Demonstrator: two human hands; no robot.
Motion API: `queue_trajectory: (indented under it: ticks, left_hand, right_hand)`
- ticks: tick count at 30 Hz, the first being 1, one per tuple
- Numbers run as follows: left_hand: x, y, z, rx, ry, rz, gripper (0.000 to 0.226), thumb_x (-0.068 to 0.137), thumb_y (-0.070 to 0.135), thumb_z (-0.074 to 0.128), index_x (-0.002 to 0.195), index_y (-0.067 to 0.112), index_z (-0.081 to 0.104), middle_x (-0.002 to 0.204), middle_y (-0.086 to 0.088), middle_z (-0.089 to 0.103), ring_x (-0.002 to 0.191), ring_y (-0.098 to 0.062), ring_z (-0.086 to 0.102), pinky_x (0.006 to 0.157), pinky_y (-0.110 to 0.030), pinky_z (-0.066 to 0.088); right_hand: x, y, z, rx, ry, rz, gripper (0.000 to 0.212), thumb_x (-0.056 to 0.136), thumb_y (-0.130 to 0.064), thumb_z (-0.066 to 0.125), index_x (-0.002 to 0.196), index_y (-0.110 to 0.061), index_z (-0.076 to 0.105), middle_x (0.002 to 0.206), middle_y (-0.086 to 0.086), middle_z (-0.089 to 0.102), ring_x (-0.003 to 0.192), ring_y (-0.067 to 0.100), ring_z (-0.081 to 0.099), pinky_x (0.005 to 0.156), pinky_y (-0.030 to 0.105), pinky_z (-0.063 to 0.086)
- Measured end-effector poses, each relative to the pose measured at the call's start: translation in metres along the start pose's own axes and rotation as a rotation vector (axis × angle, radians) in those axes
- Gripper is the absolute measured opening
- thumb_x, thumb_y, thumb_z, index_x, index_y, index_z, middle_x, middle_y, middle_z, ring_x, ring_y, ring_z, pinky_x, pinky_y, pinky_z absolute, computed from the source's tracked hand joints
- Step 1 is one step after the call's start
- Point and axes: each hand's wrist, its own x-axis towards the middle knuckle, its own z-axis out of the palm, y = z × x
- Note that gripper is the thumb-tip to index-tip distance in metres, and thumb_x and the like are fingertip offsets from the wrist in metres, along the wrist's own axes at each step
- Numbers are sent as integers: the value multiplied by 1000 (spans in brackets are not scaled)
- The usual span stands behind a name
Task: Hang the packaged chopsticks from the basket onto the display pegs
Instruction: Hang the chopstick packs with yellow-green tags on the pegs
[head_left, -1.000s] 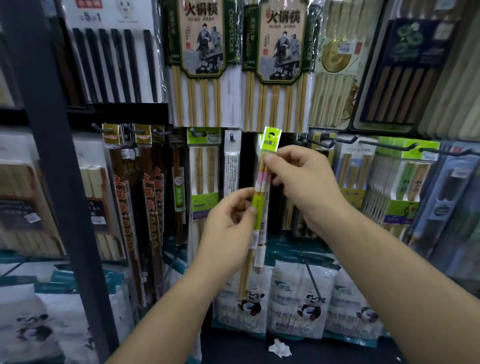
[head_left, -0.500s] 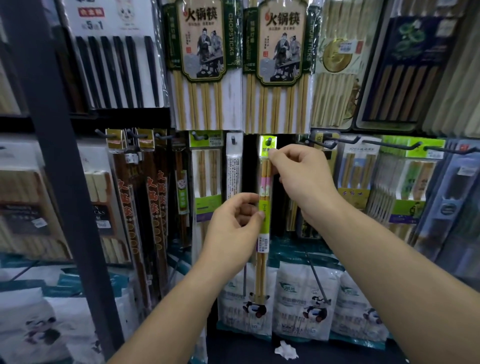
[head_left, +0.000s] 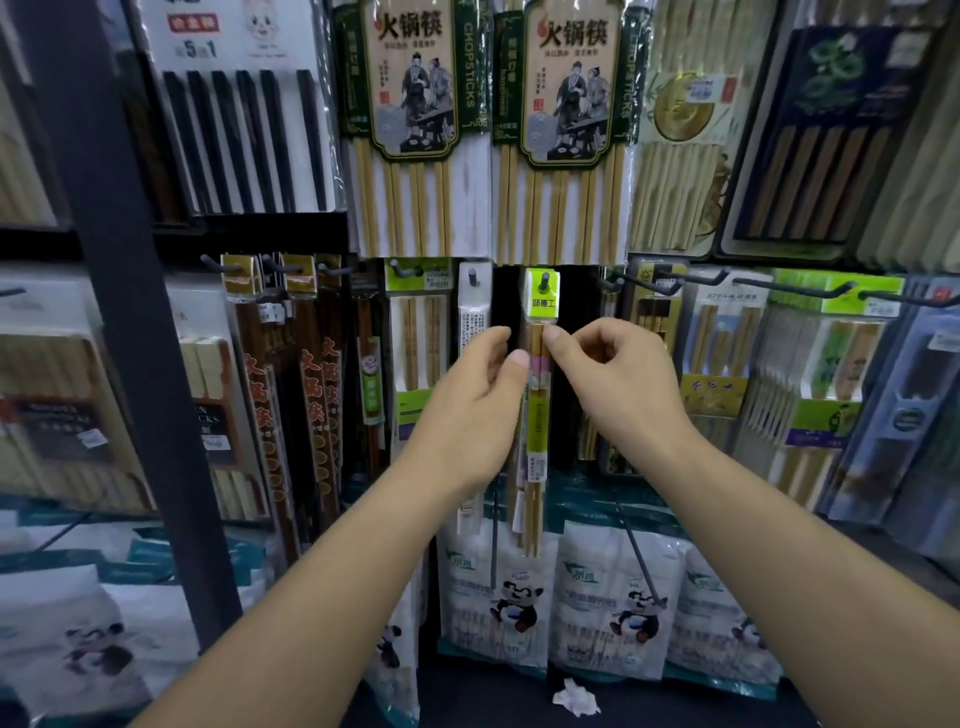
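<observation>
Rack: crowded with hung goods.
Left hand: fingers curled, thumb laid on the left edge of the pack; a grip cannot be confirmed.
Right hand: pack pinched just below the header.
Pack: hung at centre rack, long axis vertical, tips pointed down; bamboo sticks, pink and green bands, clear sleeve.
Header: green, threaded on peg.
Change: pack was tilted a second ago, now hung plumb; right hand lowered from header.

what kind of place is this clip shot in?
Most likely a shop's kitchenware aisle: chopstick sets hang in rows on pegs, panda-print bags fill the row below, and a green chopstick pack hangs on one peg.
</observation>
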Motion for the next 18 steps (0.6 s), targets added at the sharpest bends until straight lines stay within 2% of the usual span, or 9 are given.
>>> queue_trajectory:
  ticks: [2, 3, 5, 6, 8, 10, 12, 15, 18]
  left_hand:
    - [6, -1, 8, -112, -23, -59, 56, 109, 39, 42, 161, 24, 26, 163, 9, 34, 130, 10, 30, 91, 3, 27]
    - [10, -1, 12, -155, -27, -86, 60, 109, 43, 40, 163, 25, 21, 166, 10, 28, 132, 9, 26, 97, -3, 25]
    - [17, -3, 19, -233, -28, -131, 65, 108, 51, 37, 164, 28, 14, 169, 11, 21, 133, 7, 21, 104, -16, 20]
    - [20, -5, 22, -268, -29, -143, 67, 107, 54, 35, 165, 29, 12, 169, 11, 20, 134, 6, 21, 105, -19, 19]
    - [27, -8, 30, -329, -31, -147, 68, 107, 55, 32, 165, 28, 9, 169, 10, 20, 136, 5, 22, 108, -21, 19]
    - [34, -13, 38, -415, -20, -144, 69, 107, 55, 33, 165, 28, 8, 169, 8, 20, 138, 4, 23, 111, -22, 20]
    - [39, -18, 43, -507, -18, -142, 77, 101, 60, 41, 165, 30, 10, 168, 7, 26, 142, 0, 30, 118, -27, 22]
    - [46, -24, 48, -541, -12, -110, 88, 86, 69, 49, 163, 38, 18, 160, 15, 37, 140, 0, 42, 125, -37, 24]
    - [51, -32, 53, -547, -20, -75, 91, 80, 74, 50, 160, 36, 29, 153, 16, 49, 135, 4, 48, 120, -30, 31]
  right_hand:
    - [-2, 4, 5, 26, -4, 5, 22, 92, -46, 68, 87, -25, 68, 77, -13, 65, 72, -5, 59, 64, 17, 42]
    - [-2, 6, 8, 37, -18, 9, 22, 93, -46, 66, 99, -24, 67, 90, -14, 67, 81, -7, 60, 70, 18, 45]
    - [-1, 12, 15, 51, -85, 31, 42, 98, -47, 58, 134, -25, 56, 128, -6, 62, 113, -3, 57, 95, 27, 48]
    - [-1, 15, 20, 70, -131, 51, 54, 101, -50, 52, 148, -26, 44, 146, -2, 51, 132, 6, 48, 109, 34, 42]
    - [-1, 20, 30, 158, -209, 87, 67, 102, -60, 38, 160, -31, 20, 165, -6, 25, 150, 11, 25, 123, 41, 24]
    - [-1, 25, 40, 266, -251, 113, 81, 93, -75, 28, 161, -36, 9, 168, -13, 13, 153, 4, 13, 127, 43, 15]
    - [2, 33, 50, 345, -268, 134, 93, 82, -85, 24, 161, -39, 9, 168, -17, 12, 153, 1, 10, 127, 43, 13]
    - [6, 43, 62, 489, -284, 177, 97, 77, -89, 29, 160, -41, 19, 166, -16, 24, 151, 2, 21, 126, 43, 19]
    - [8, 47, 70, 650, -266, 209, 94, 79, -84, 36, 159, -37, 24, 163, -15, 32, 147, -1, 29, 125, 39, 22]
